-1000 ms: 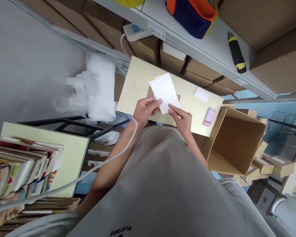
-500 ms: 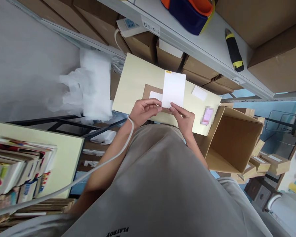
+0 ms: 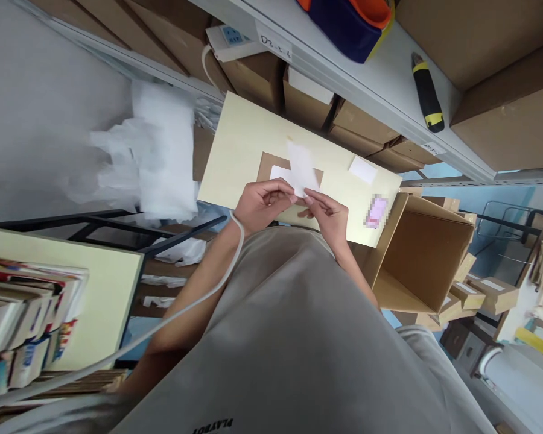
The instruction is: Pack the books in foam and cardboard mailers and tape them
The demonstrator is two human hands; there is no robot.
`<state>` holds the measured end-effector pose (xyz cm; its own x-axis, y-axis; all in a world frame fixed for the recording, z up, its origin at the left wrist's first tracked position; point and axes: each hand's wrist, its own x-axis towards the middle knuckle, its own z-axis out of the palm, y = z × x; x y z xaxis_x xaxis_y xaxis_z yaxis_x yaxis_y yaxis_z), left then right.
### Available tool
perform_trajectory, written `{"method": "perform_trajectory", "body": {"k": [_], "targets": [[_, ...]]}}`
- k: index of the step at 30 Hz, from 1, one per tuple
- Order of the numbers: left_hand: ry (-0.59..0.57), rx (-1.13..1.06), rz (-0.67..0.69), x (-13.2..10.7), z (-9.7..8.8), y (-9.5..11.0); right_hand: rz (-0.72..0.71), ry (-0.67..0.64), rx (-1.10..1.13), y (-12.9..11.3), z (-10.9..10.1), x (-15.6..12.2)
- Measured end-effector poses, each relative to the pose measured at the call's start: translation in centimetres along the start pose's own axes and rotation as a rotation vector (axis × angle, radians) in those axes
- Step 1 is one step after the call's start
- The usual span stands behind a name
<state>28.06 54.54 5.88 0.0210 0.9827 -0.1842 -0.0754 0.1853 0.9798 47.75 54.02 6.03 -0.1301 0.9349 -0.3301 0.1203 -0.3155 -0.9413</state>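
Both of my hands pinch the near end of a white paper sheet, which is blurred and tilted above a small brown cardboard parcel. My left hand grips the sheet's lower left edge with curled fingers. My right hand pinches its lower right corner. The parcel lies on a pale yellow table top and carries a white label.
A second white label and a pink item lie on the table. An open cardboard box stands at the right. Shelving with boxes, a yellow-black tool and a power strip is ahead. Books are stacked at left, white plastic wrap behind.
The white sheet was held flat over the parcel, then stood upright, and now it swings and blurs, looking narrower. Both hands stay pinched on its near end.
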Motion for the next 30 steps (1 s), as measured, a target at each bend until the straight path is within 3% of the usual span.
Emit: {"method": "perform_trajectory", "body": {"k": [4, 11, 16, 20, 26, 30], "targets": [[-0.019, 0.094, 0.076, 0.0, -0.6, 0.4, 0.037, -0.013, -0.1, -1.0, 0.7, -0.9], [-0.11, 0.226, 0.157, 0.2, -3.1, 0.6, -0.098, 0.1, -0.382, -3.4, 3.3, -1.8], [-0.134, 0.233, 0.118, 0.5, -5.0, 1.0, -0.031, 0.139, -0.425, -4.3, 6.2, -1.2], [-0.118, 0.244, 0.079, 0.7, -7.0, 1.0, 0.082, 0.141, -0.33, -4.8, 8.5, -0.7], [0.071, 0.401, -0.128, 2.0, -11.3, -2.7, 0.163, 0.209, -0.16, -5.1, 11.1, -0.3], [0.241, 0.507, -0.338, 4.1, -15.8, -6.4, 0.204, 0.259, -0.088, -5.1, 11.9, -0.7]]}}
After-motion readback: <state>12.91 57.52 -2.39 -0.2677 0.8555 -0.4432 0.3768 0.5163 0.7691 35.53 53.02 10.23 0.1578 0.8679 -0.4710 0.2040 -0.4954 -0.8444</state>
